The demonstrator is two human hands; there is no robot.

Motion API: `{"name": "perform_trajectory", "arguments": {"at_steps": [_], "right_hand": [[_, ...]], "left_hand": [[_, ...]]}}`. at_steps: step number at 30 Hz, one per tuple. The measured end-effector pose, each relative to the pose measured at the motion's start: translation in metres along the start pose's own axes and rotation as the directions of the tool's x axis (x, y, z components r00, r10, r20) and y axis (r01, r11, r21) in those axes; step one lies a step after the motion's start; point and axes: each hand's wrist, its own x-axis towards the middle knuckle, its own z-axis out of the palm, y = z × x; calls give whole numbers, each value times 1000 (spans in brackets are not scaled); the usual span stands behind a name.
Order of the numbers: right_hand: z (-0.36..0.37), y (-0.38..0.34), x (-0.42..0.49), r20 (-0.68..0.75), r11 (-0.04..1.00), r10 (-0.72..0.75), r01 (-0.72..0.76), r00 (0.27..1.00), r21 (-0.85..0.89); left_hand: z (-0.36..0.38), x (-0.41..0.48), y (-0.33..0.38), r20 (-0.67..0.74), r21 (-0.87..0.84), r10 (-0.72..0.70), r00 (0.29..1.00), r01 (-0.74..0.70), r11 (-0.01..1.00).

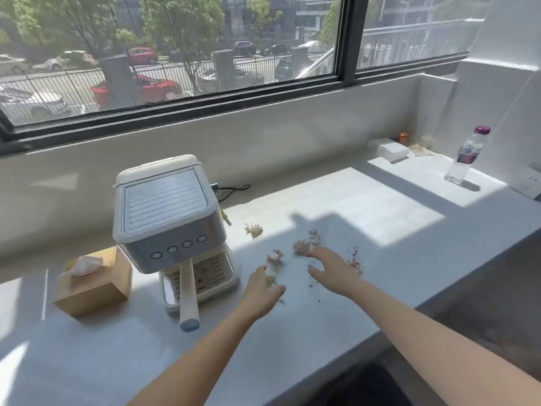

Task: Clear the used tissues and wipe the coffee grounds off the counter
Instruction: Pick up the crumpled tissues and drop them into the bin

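While the crumpled, stained white tissue wads [301,247] lie scattered on the pale grey stone bench [380,206], both bare hands are out over them. One wad sits alone near the machine's right side [254,229]; another lies just ahead of the left hand [275,255]; a pair lie together at the right hand's fingertips. The left hand [265,291] curls around a small wad [270,278], grasping it between thumb and fingers. The right hand [332,272] is spread and empty, its forefinger touching or nearly touching the paired wads. Dark, reddish-brown coffee grounds [355,260] are strewn just to the right of that hand, with a few specks nearer the bench edge.

The gathering of tissues looks to be the step in hand, barely begun; wiping has not started. Next the right hand probably needs to close on the paired wads, then the loose ones must be collected, taking care not to drag through the grounds and smear them.

Left of all this stands a cream and silver espresso machine [167,212] with its pale handle [188,294] pointing forward, and beyond it a wooden tissue box [96,281], a likely source for a clean wipe. Far right, a clear bottle with a purple cap [467,155] stands well apart.
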Motion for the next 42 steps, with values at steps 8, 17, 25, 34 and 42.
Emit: {"name": "perform_trajectory", "arguments": {"at_steps": [8, 17, 25, 34, 42], "right_hand": [[31, -5, 94, 137, 991, -108, 118, 985, -69], [83, 0, 124, 238, 970, -133, 176, 962, -169], [81, 5, 105, 112, 997, -58, 63, 992, -40], [52, 30, 54, 0, 978, 10, -10, 1000, 207], [7, 105, -29, -57, 947, 170, -147, 984, 287]], "left_hand": [[12, 65, -43, -123, 168, -20, 992, 40, 985], [31, 80, -68, -71, 363, 108, 992, -75, 929], [30, 77, -66, -147, 263, 50, 988, -10, 965], [52, 50, -27, -103, 199, 106, 989, -84, 976], [143, 18, 43, 253, 296, 225, 941, -296, 908]]}}
